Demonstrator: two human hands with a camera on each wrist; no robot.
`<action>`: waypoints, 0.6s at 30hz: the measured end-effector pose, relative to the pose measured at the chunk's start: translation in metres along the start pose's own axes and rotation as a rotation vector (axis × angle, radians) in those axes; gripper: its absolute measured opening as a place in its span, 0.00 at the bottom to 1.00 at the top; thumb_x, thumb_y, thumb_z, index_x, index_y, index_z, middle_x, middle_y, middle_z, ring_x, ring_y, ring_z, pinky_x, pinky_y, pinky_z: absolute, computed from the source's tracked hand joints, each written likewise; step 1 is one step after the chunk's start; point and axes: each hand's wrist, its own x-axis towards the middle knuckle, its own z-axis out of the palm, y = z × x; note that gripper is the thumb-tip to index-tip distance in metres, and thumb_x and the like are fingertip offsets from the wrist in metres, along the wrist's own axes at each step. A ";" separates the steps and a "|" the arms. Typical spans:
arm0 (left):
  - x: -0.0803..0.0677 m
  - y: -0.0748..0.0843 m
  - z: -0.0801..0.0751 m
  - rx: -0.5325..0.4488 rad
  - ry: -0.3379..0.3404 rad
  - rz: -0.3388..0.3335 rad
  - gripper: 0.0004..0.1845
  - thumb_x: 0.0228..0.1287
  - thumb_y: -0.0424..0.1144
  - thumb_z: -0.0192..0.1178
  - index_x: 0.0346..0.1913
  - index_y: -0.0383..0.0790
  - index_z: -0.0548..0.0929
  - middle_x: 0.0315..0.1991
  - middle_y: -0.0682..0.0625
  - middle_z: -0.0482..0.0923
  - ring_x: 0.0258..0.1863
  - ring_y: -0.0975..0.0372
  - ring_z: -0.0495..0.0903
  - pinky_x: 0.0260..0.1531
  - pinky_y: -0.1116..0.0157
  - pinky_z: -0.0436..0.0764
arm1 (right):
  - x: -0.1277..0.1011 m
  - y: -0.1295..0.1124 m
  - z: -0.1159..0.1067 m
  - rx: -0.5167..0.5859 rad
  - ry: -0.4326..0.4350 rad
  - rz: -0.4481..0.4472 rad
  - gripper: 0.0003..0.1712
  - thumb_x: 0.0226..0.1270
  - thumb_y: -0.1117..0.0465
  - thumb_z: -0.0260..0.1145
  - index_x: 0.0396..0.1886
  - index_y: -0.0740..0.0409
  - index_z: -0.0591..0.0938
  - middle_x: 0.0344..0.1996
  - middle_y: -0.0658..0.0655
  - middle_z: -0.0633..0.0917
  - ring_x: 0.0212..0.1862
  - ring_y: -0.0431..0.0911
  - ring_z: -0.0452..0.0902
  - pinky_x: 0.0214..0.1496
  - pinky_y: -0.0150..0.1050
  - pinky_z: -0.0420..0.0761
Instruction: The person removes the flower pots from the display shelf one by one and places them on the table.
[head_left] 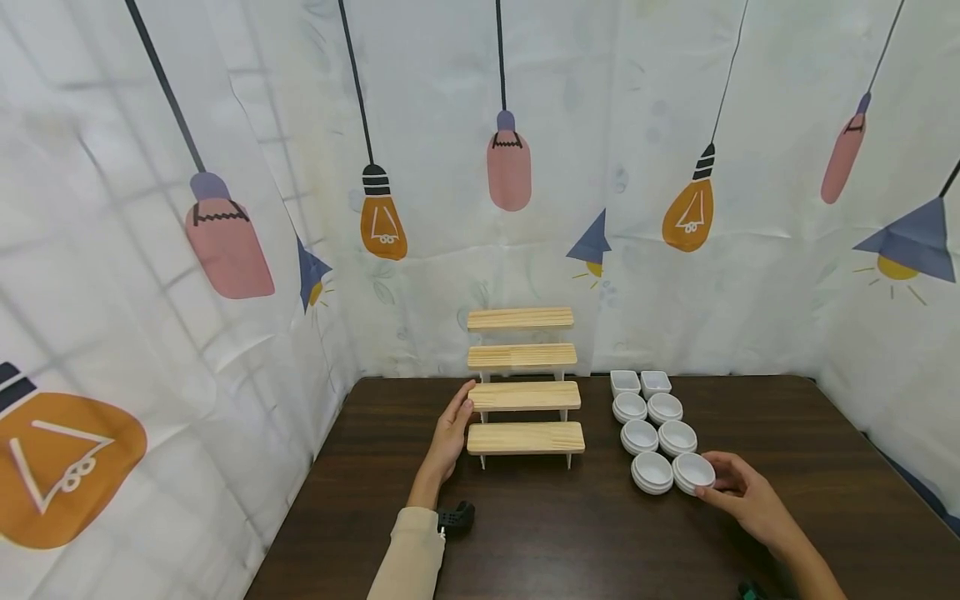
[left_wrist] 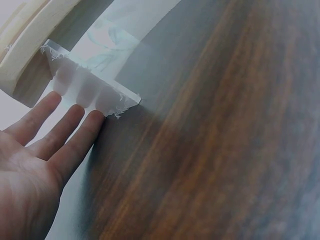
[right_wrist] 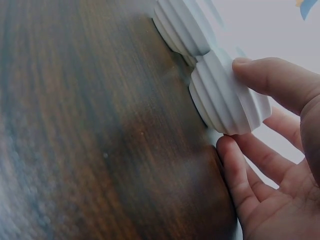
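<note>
A tiered display stand (head_left: 525,396) with pale wooden steps on clear supports stands at the back middle of the table. My left hand (head_left: 448,433) is at its left side, fingers extended. In the left wrist view its fingertips (left_wrist: 94,117) are right at a clear side support (left_wrist: 85,85) with frayed edges. To the right of the stand, small white round bowls stand in stacks in two columns. My right hand (head_left: 742,492) holds the nearest right stack of white bowls (head_left: 693,471), thumb (right_wrist: 270,77) on one side and fingers on the other. That ridged stack (right_wrist: 225,95) rests close against its neighbour.
Beside the held stack is another bowl stack (head_left: 651,472); more run back to two square white dishes (head_left: 625,382) at the rear. A dark wood table (head_left: 585,542) lies beneath everything. Printed white curtains (head_left: 450,275) rise behind the table and along both sides.
</note>
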 end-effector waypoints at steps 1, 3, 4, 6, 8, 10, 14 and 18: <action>0.000 0.000 0.000 0.000 0.001 0.000 0.26 0.82 0.55 0.45 0.79 0.63 0.63 0.80 0.51 0.60 0.75 0.48 0.65 0.68 0.43 0.70 | 0.000 0.000 0.000 0.002 0.000 0.000 0.32 0.66 0.59 0.75 0.66 0.62 0.74 0.48 0.36 0.81 0.41 0.32 0.78 0.40 0.32 0.80; 0.000 0.000 0.000 0.007 -0.002 0.004 0.27 0.82 0.55 0.45 0.80 0.60 0.62 0.81 0.50 0.59 0.76 0.47 0.63 0.70 0.41 0.67 | 0.000 0.001 0.000 0.002 0.001 -0.001 0.32 0.66 0.59 0.75 0.66 0.62 0.74 0.48 0.35 0.81 0.41 0.32 0.78 0.40 0.32 0.80; 0.000 0.000 0.000 0.013 -0.004 0.007 0.28 0.83 0.54 0.44 0.80 0.58 0.61 0.81 0.49 0.58 0.76 0.46 0.62 0.70 0.40 0.67 | 0.000 0.001 0.000 0.003 0.001 -0.001 0.32 0.66 0.59 0.75 0.66 0.62 0.74 0.48 0.36 0.81 0.41 0.32 0.78 0.40 0.32 0.80; 0.000 -0.001 0.000 0.014 -0.004 0.004 0.29 0.83 0.54 0.44 0.81 0.56 0.60 0.81 0.49 0.58 0.76 0.46 0.63 0.70 0.41 0.67 | 0.001 0.001 0.000 0.004 0.001 0.002 0.32 0.65 0.59 0.75 0.66 0.62 0.74 0.48 0.36 0.81 0.41 0.32 0.78 0.40 0.32 0.80; 0.000 -0.001 0.000 0.016 -0.005 0.002 0.29 0.83 0.54 0.44 0.81 0.56 0.60 0.81 0.48 0.58 0.75 0.45 0.64 0.69 0.42 0.69 | 0.001 0.001 0.000 0.003 0.001 0.007 0.32 0.65 0.58 0.75 0.66 0.62 0.74 0.48 0.36 0.81 0.41 0.32 0.78 0.40 0.32 0.80; 0.000 -0.001 0.000 0.011 -0.003 -0.006 0.29 0.82 0.55 0.44 0.81 0.56 0.60 0.81 0.49 0.58 0.75 0.45 0.65 0.67 0.43 0.72 | 0.001 0.000 0.000 -0.001 0.001 0.015 0.33 0.65 0.58 0.75 0.66 0.62 0.74 0.49 0.37 0.81 0.41 0.32 0.78 0.40 0.32 0.80; -0.001 0.000 0.001 0.002 0.001 0.002 0.28 0.82 0.55 0.45 0.80 0.61 0.62 0.80 0.51 0.59 0.75 0.46 0.64 0.69 0.42 0.69 | 0.000 -0.002 0.000 -0.014 -0.002 0.029 0.33 0.65 0.57 0.76 0.66 0.61 0.74 0.50 0.42 0.82 0.41 0.32 0.78 0.40 0.32 0.80; 0.000 0.000 0.001 0.001 0.005 0.002 0.27 0.82 0.55 0.46 0.79 0.63 0.62 0.80 0.52 0.59 0.76 0.47 0.64 0.71 0.41 0.66 | 0.000 -0.002 0.000 -0.017 0.002 0.022 0.33 0.65 0.57 0.75 0.66 0.62 0.74 0.51 0.46 0.82 0.41 0.31 0.77 0.40 0.32 0.80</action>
